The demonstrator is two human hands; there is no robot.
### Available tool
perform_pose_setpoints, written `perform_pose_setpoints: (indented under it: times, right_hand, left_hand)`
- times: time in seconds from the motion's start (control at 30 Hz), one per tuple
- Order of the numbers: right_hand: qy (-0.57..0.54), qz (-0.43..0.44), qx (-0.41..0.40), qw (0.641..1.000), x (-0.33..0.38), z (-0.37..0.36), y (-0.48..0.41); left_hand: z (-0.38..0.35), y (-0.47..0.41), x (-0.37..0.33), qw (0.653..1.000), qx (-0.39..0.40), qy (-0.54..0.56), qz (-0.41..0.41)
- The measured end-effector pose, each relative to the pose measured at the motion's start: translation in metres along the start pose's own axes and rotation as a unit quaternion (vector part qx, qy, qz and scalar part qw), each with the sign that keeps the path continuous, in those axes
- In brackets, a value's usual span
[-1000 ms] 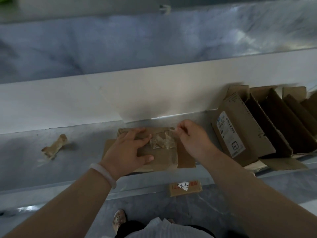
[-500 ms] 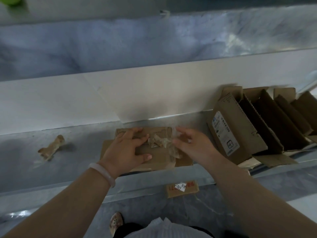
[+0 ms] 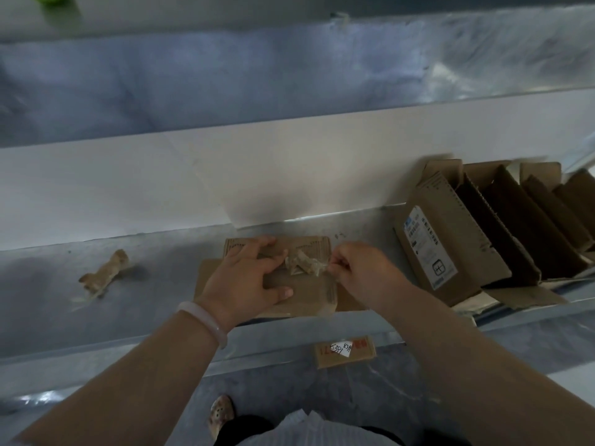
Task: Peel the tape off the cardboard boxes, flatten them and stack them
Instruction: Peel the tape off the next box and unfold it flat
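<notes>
A flattened cardboard box (image 3: 309, 294) lies on the grey ledge (image 3: 145, 310) in front of me. My left hand (image 3: 244, 278) presses flat on its left half, fingers spread. A crumpled strip of clear tape (image 3: 302, 263) stands up from the top of the box. My right hand (image 3: 357, 268) pinches the tape's right end between thumb and fingers. Several opened cardboard boxes (image 3: 450, 239) lean in a row at the right of the ledge, the nearest one bearing a white label.
A wad of peeled brown tape (image 3: 103, 274) lies on the ledge at the left. A white wall rises behind the ledge. A small cardboard piece with a white tag (image 3: 346, 350) sits on the lower floor near my foot (image 3: 222, 413).
My right hand came in to the crumpled tape on the box and now pinches its right end, drawing it rightward. My left hand has kept pressing on the box.
</notes>
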State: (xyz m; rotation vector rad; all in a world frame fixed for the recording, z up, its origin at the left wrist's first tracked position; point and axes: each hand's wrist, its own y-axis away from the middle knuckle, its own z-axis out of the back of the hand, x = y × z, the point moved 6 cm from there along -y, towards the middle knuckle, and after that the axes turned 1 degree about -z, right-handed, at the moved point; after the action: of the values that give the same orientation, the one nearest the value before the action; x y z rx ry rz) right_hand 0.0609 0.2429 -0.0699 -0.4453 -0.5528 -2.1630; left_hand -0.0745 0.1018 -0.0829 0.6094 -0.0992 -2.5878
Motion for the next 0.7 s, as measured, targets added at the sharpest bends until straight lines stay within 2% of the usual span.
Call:
perform_pose_setpoints:
  times: [0.17,0.4,0.5,0.7]
  right_hand:
    - [-0.036,0.04,-0.036,0.998,0.027,0.029,-0.007]
    - [-0.111,0.041,-0.038,0.992,0.039,0.034,-0.013]
    - [-0.095,0.068,-0.049,0.992,0.041,0.02,-0.011]
    - [0.041,0.06,-0.043,0.996,0.036,-0.016,-0.01]
  left_hand:
    - [-0.001,-0.003,-0.001,0.999,0.035,-0.004,0.01]
    - [0.002,0.0,-0.001,1.0,0.002,0.012,0.01]
    - [0.004,0.0,-0.001,1.0,-0.015,0.015,0.005]
    - [0.003,0.0,-0.002,1.0,-0.018,0.01,-0.003]
